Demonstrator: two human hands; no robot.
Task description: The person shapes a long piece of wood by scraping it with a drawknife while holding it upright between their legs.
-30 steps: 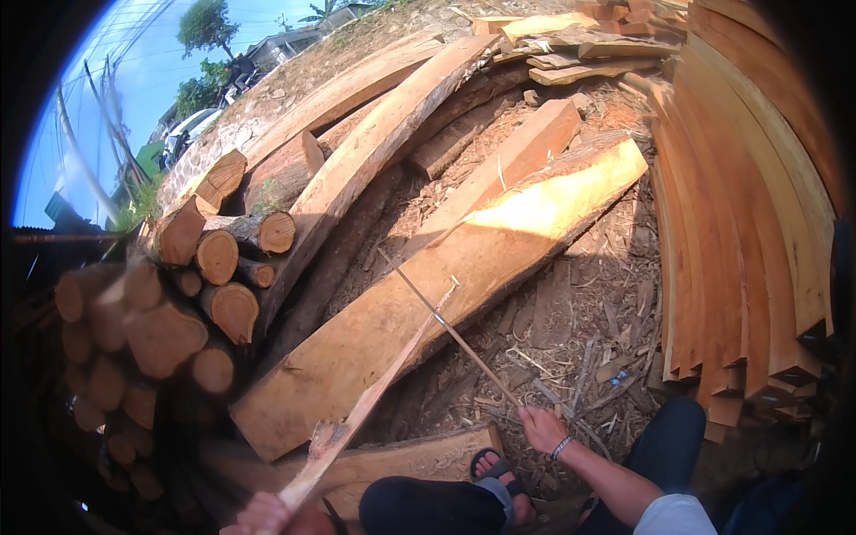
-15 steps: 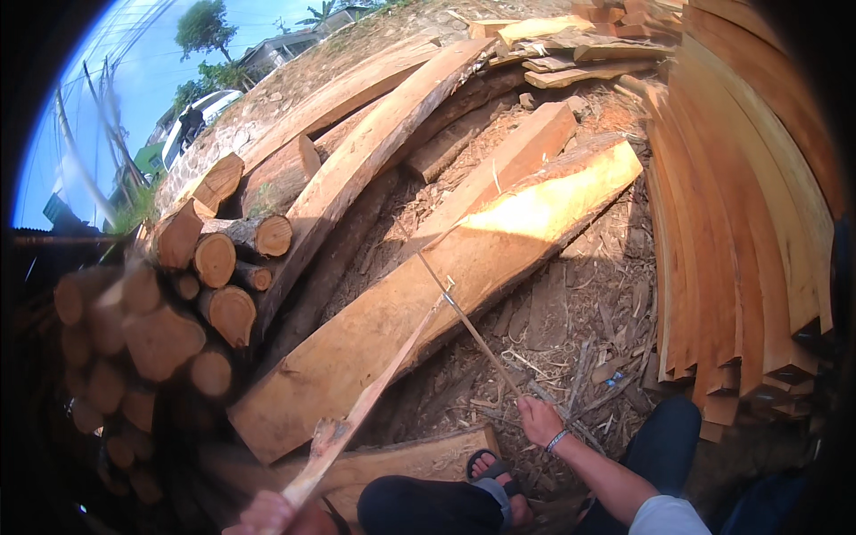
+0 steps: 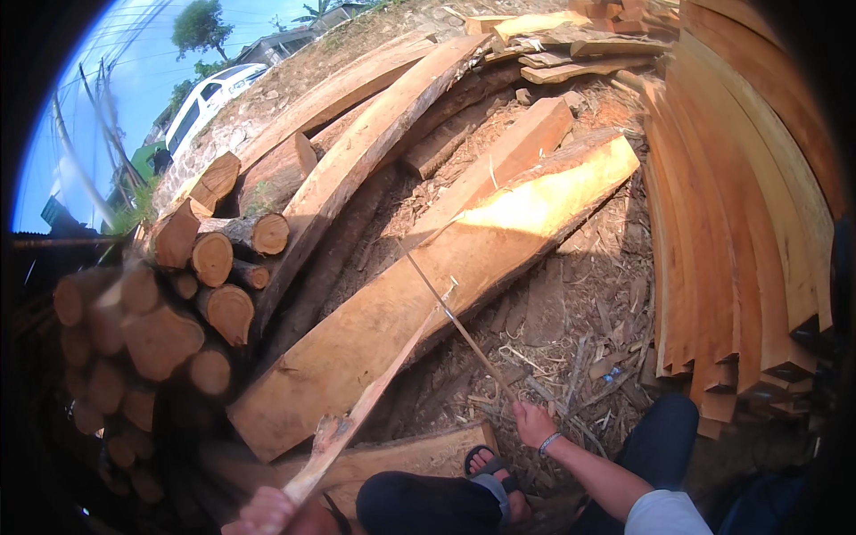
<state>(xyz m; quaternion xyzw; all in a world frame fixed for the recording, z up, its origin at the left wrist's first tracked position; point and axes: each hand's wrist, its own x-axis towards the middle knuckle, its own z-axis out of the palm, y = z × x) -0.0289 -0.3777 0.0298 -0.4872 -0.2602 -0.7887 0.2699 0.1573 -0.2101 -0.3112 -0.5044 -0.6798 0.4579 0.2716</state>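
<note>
My left hand, blurred, is closed round the lower end of a long wooden strip. The strip slants up to the right and narrows to a thin tip with a small pale shaving. In my right hand, the fingers wrap the lower end of a long thin tool, dark and narrow with a shiny spot partway up. Its exact kind is unclear. The tool crosses the strip near its tip; whether they touch I cannot tell. Both are above a thick sawn plank lying diagonally.
Cut logs are stacked at the left. Long curved-looking boards stand at the right. A shorter board lies by my sandalled foot. Bark and wood chips cover the ground. A white vehicle is in the background.
The tool in my right hand has slid slightly up and left across the strip, and the right hand shifted a little left. The strip and my left hand stay nearly in place.
</note>
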